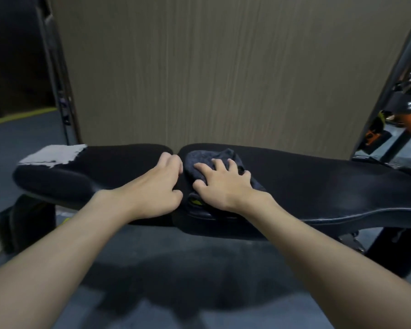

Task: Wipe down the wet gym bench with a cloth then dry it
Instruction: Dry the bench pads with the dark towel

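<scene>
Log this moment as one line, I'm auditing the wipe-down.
right hand: presses dark cloth on bench, at seam | left hand: rests on bench | light cloth: bench's left end

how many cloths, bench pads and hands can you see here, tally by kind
cloths: 2, a dark grey cloth under the right hand and a light grey cloth at the bench's left end
bench pads: 2, the left pad and the right pad
hands: 2, the left hand and the right hand
total: 6
</scene>
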`<state>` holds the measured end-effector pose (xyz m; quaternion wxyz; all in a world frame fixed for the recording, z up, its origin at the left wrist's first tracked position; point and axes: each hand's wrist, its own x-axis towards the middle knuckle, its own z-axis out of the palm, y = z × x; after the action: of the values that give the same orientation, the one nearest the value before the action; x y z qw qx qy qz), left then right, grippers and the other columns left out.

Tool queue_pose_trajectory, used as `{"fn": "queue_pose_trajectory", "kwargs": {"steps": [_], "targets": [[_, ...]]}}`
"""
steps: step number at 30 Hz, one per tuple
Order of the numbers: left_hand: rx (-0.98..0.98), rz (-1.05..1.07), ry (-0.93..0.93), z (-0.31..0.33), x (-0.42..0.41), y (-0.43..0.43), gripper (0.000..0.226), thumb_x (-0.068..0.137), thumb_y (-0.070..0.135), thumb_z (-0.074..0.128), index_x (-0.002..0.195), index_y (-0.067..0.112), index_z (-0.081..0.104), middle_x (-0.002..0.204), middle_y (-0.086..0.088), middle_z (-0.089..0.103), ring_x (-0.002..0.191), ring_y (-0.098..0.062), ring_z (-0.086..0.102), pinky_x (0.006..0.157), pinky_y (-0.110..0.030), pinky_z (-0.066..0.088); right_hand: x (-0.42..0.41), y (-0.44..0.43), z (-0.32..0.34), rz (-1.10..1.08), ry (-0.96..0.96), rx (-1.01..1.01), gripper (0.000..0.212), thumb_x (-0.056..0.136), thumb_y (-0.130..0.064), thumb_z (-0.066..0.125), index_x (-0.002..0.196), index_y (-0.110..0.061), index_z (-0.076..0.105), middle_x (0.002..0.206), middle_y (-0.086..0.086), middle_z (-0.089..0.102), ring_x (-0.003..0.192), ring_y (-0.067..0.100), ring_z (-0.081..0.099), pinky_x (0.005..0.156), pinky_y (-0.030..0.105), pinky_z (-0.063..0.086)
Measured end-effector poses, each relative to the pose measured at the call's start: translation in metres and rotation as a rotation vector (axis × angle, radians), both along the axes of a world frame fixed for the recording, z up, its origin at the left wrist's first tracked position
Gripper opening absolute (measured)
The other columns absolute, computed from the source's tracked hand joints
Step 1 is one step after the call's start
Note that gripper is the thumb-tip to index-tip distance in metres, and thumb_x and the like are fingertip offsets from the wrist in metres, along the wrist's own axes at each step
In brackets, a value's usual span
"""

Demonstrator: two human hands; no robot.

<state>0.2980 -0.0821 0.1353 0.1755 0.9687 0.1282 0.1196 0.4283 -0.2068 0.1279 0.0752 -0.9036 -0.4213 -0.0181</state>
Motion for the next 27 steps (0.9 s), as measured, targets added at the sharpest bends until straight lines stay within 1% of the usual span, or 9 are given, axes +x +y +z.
{"fn": "queue_pose_trajectory", "kwargs": {"steps": [3, 7, 9, 11, 15, 19, 22, 25, 27], "targets": [[-0.05, 0.0, -0.053, -0.003, -0.007, 0.009, 0.024, 0.082, 0.009, 0.044, 0.097, 0.023, 0.032, 0.107, 0.005, 0.028, 0.095, -0.031, 0.058, 0.081, -0.055, 0.05, -0.017, 0.012, -0.003, 0.082, -0.02, 0.016, 0.056, 0.094, -0.052, 0.028, 0.15, -0.047, 0.021, 0.165, 0.002, 0.013, 0.15, 0.036, 0.0, 0.113, 0.067, 0.007], [-0.104, 0.018, -0.162, -0.002, -0.003, 0.008, 0.025, 0.083, 0.002, 0.038, 0.096, 0.024, 0.036, 0.105, 0.005, 0.034, 0.091, -0.025, 0.052, 0.084, -0.053, 0.046, -0.03, -0.019, -0.006, 0.181, -0.101, 0.085, 0.058, 0.089, -0.056, 0.026, 0.147, -0.049, 0.026, 0.162, -0.003, 0.022, 0.151, 0.028, 0.009, 0.115, 0.059, 0.016], [-0.105, 0.018, -0.207, -0.002, 0.0, 0.006, 0.023, 0.083, 0.01, 0.037, 0.097, 0.027, 0.039, 0.104, 0.009, 0.039, 0.098, -0.019, 0.05, 0.088, -0.049, 0.046, -0.032, -0.049, -0.007, 0.184, -0.193, 0.137, 0.065, 0.081, -0.06, 0.02, 0.144, -0.048, 0.033, 0.158, -0.006, 0.031, 0.148, 0.023, 0.019, 0.112, 0.055, 0.026], [-0.113, -0.009, -0.222, 0.0, 0.004, 0.002, 0.023, 0.082, 0.021, 0.035, 0.101, 0.031, 0.042, 0.107, 0.012, 0.045, 0.106, -0.015, 0.049, 0.094, -0.047, 0.045, -0.031, -0.072, -0.005, 0.158, -0.273, 0.146, 0.068, 0.076, -0.063, 0.02, 0.14, -0.046, 0.038, 0.15, -0.008, 0.038, 0.144, 0.021, 0.026, 0.107, 0.054, 0.029], [-0.187, -0.027, -0.267, 0.004, 0.016, -0.01, 0.024, 0.097, 0.033, 0.033, 0.113, 0.03, 0.052, 0.117, 0.012, 0.057, 0.112, -0.011, 0.052, 0.098, -0.04, 0.042, -0.03, -0.067, -0.007, 0.121, -0.227, 0.129, 0.063, 0.085, -0.069, 0.025, 0.146, -0.051, 0.026, 0.159, -0.005, 0.027, 0.147, 0.03, 0.02, 0.107, 0.06, 0.027], [-0.328, -0.057, -0.25, 0.009, 0.031, -0.024, 0.049, 0.092, 0.056, 0.024, 0.108, 0.033, 0.064, 0.11, 0.014, 0.066, 0.11, -0.003, 0.057, 0.104, -0.037, 0.041, -0.048, -0.067, -0.031, 0.195, -0.412, 0.301, 0.052, 0.085, -0.055, 0.041, 0.132, -0.04, 0.056, 0.142, 0.003, 0.054, 0.134, 0.04, 0.042, 0.095, 0.058, 0.037], [-0.411, -0.098, -0.209, 0.015, 0.049, -0.037, 0.063, 0.088, 0.067, 0.021, 0.102, 0.03, 0.07, 0.107, 0.011, 0.07, 0.108, -0.001, 0.061, 0.107, -0.038, 0.04, -0.043, -0.077, -0.052, 0.307, -0.605, 0.362, 0.05, 0.081, -0.043, 0.054, 0.131, -0.034, 0.059, 0.138, 0.009, 0.057, 0.128, 0.045, 0.047, 0.092, 0.058, 0.038], [-0.412, -0.136, -0.17, 0.021, 0.063, -0.057, 0.068, 0.087, 0.07, 0.02, 0.097, 0.027, 0.072, 0.102, 0.007, 0.072, 0.103, -0.007, 0.064, 0.102, -0.038, 0.042, -0.026, -0.092, -0.069, 0.374, -0.781, 0.463, 0.042, 0.089, -0.034, 0.054, 0.131, -0.036, 0.061, 0.135, 0.012, 0.06, 0.122, 0.046, 0.053, 0.09, 0.06, 0.04], [-0.391, -0.133, -0.144, 0.023, 0.074, -0.07, 0.068, 0.085, 0.071, 0.019, 0.098, 0.029, 0.071, 0.104, 0.007, 0.069, 0.107, -0.009, 0.061, 0.101, -0.035, 0.041, -0.014, -0.104, -0.076, 0.375, -0.843, 0.539, 0.037, 0.092, -0.033, 0.058, 0.129, -0.037, 0.063, 0.132, 0.011, 0.063, 0.12, 0.045, 0.056, 0.091, 0.06, 0.041]]}}
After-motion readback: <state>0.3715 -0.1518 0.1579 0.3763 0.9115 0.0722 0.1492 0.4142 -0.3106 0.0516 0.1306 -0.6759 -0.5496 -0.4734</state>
